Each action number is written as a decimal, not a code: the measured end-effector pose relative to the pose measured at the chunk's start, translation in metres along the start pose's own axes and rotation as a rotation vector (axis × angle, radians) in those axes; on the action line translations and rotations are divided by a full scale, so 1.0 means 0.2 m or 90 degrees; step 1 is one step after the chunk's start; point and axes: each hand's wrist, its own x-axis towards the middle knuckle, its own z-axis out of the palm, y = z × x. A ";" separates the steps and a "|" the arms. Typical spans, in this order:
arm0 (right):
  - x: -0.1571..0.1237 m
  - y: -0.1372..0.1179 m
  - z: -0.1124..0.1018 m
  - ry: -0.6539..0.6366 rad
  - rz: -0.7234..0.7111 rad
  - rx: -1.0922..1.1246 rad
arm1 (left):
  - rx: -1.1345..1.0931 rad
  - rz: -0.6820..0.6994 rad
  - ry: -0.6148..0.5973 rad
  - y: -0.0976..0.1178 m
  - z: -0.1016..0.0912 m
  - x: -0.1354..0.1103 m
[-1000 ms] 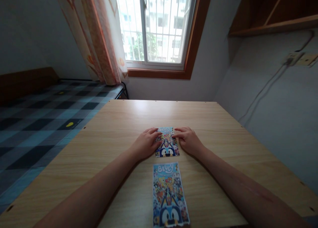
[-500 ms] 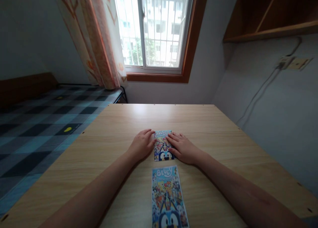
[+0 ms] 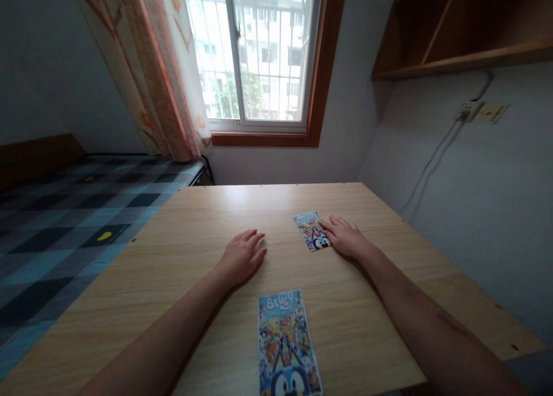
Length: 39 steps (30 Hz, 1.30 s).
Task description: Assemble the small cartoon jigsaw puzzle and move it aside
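Observation:
A small colourful card (image 3: 310,229) with a blue cartoon dog on it lies tilted on the wooden table, right of the middle. My right hand (image 3: 344,236) rests at its right edge, fingers stretched out and touching it. My left hand (image 3: 242,256) lies on the tabletop to the left, apart from the card, its fingers loosely spread with nothing in them. Nearer to me is a larger flat "Bluey" box or booklet (image 3: 288,338) with a similar picture; its lower end is cut off by the frame. Neither hand touches it.
The wooden table (image 3: 207,212) reaches toward a barred window (image 3: 272,56). On the left stands a bed with a checked cover (image 3: 56,235), below a patterned curtain (image 3: 159,79). A wooden shelf (image 3: 458,62) and a socket with a cable (image 3: 469,111) are on the right wall.
The small card has slid right and slightly away from me under my right hand, and turned askew. My left hand has come away from it. The view has shifted slightly.

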 end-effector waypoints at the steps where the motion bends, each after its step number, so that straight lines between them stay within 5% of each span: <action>1: 0.00 0.01 -0.01 0.020 0.004 -0.005 | -0.001 0.001 -0.003 0.00 0.00 0.00; 10: -0.12 -0.33 0.09 0.111 -0.099 0.069 | 0.005 0.015 -0.007 -0.01 0.00 0.00; 14: -0.08 -0.33 0.12 0.106 -0.068 0.089 | 0.015 0.025 0.001 -0.03 0.01 0.01; 25: 0.11 -0.10 0.14 0.211 0.021 0.079 | 0.028 0.037 -0.013 -0.03 0.00 0.01; 34: 0.26 0.49 0.09 0.123 0.172 0.031 | 0.019 0.033 0.002 -0.04 0.02 0.01; 39: 0.31 0.67 0.10 0.080 0.259 0.003 | 0.021 0.038 0.015 -0.05 0.05 0.01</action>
